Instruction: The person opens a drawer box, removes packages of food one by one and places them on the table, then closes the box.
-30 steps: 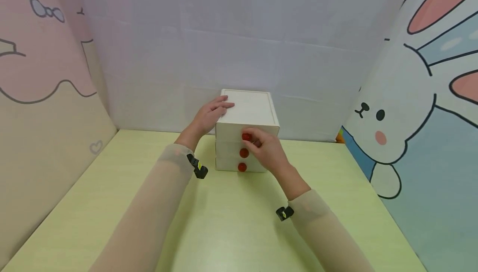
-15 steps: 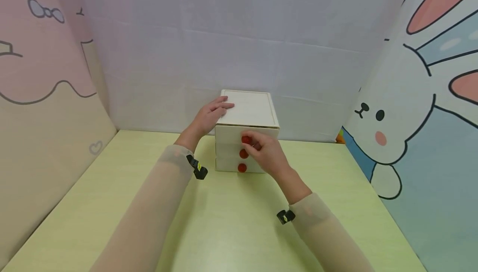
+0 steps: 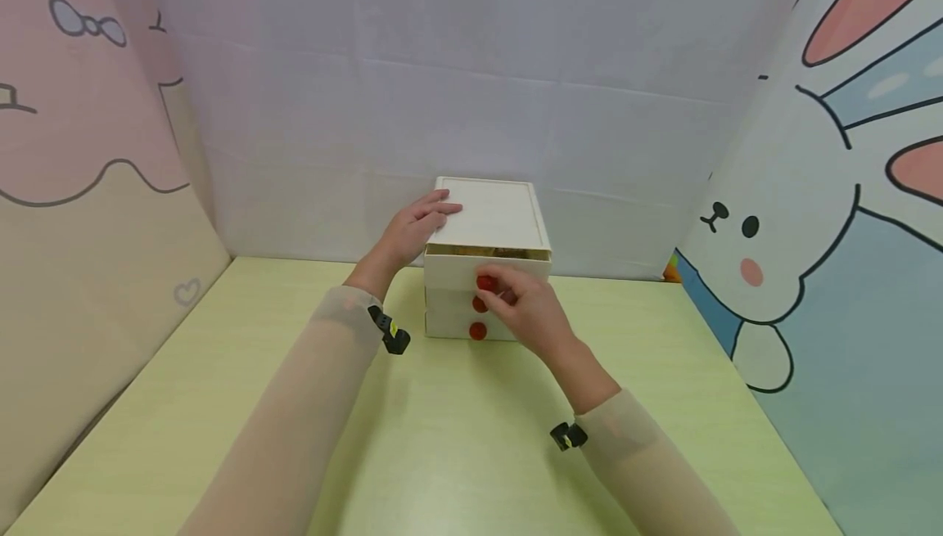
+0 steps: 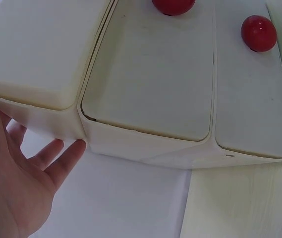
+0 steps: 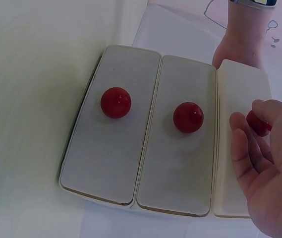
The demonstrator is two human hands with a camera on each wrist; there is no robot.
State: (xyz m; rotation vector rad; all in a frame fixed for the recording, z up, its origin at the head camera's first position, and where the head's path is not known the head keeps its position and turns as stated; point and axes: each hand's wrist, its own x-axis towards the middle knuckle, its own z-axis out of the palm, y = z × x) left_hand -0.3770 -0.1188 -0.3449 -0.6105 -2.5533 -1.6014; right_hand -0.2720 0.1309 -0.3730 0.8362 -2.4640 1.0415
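A white cabinet (image 3: 489,213) with stacked drawers and round red knobs stands near the back of the table. Its top drawer (image 3: 449,272) is pulled out slightly, leaving a narrow gap under the cabinet's top. My right hand (image 3: 526,307) pinches the top drawer's knob (image 5: 257,124) between thumb and fingers. My left hand (image 3: 412,229) rests on the cabinet's upper left edge with its fingers extended; in the left wrist view, fingertips touch the side wall (image 4: 131,144). The middle drawer (image 4: 155,74) and bottom drawer (image 5: 111,158) are closed. Something yellowish shows inside the gap.
The pale green table (image 3: 442,454) spreads out in front of the cabinet. A white sheet (image 3: 331,110) hangs close behind it. Cartoon-printed panels flank both sides, with a rabbit panel (image 3: 832,290) on the right.
The top drawer has come out a little toward me, with my right hand drawing back on its knob. A gap has appeared under the cabinet's top. My left hand stays in place.
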